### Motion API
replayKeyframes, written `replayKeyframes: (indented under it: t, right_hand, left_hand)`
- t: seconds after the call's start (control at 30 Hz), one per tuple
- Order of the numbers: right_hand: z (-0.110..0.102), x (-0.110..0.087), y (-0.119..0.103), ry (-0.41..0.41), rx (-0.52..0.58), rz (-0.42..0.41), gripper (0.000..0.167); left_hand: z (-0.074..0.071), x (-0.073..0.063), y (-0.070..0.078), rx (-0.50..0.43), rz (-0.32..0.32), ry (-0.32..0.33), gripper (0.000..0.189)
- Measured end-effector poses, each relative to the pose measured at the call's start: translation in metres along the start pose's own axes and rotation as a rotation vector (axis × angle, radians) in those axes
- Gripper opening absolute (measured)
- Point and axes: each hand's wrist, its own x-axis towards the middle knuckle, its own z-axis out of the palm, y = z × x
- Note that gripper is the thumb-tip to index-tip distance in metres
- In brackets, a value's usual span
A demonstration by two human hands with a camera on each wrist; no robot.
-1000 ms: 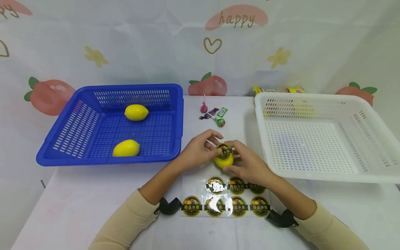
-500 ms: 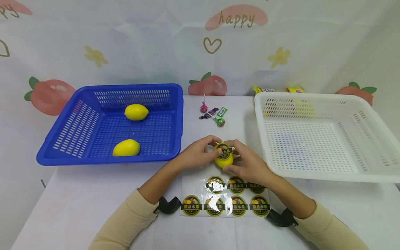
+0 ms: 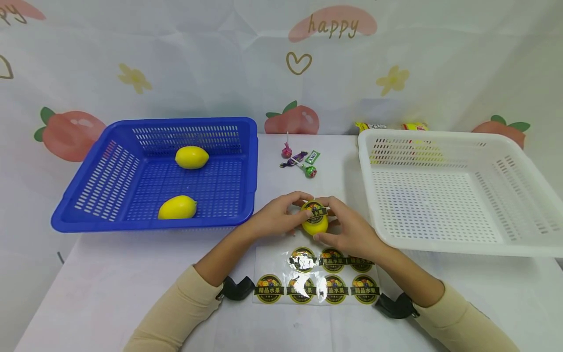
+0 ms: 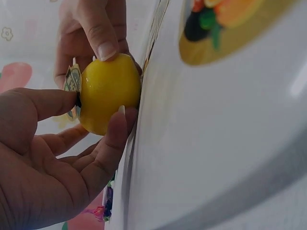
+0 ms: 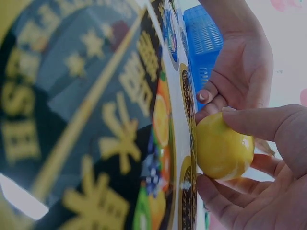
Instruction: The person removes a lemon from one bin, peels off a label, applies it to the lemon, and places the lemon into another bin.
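Note:
A yellow lemon (image 3: 314,226) is between both hands at the middle of the table. A round black-and-gold sticker (image 3: 314,213) lies on its upper side, its edge standing off the skin in the left wrist view. My left hand (image 3: 278,215) has its thumb on the sticker and its fingers bent round the lemon's far side. From the right, my right hand (image 3: 352,230) grips the lemon between thumb and fingers. Close below the hands lies a clear sheet (image 3: 272,259) with several more such stickers.
A blue basket (image 3: 154,226) with two lemons (image 3: 191,157) stands at left. The white basket (image 3: 440,247) is at right, with yellow packets (image 3: 371,126) behind it. Wrapped sweets and lollipops (image 3: 310,171) lie beyond the hands. A printed cloth (image 3: 246,73) hangs at the back.
The left hand's raised fingers have come down and closed in round the lemon, its thumb staying on the sticker. The right hand and the lemon have hardly moved.

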Motion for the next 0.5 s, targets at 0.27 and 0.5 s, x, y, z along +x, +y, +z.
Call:
replayKeyframes:
  t: [0.27,0.5]
  right_hand:
    - [0.0005,-0.0002,0.0021,0.003,0.069,-0.014,0.054]
    - [0.0014,-0.0002,0.0012,0.021,0.119,0.010,0.045]
  left_hand:
    - [-0.0010,0.0011,-0.0016,0.012,0.023,0.004,0.041]
    - [0.0001,0.0012,-0.0036,-0.005,0.049,0.002,0.041]
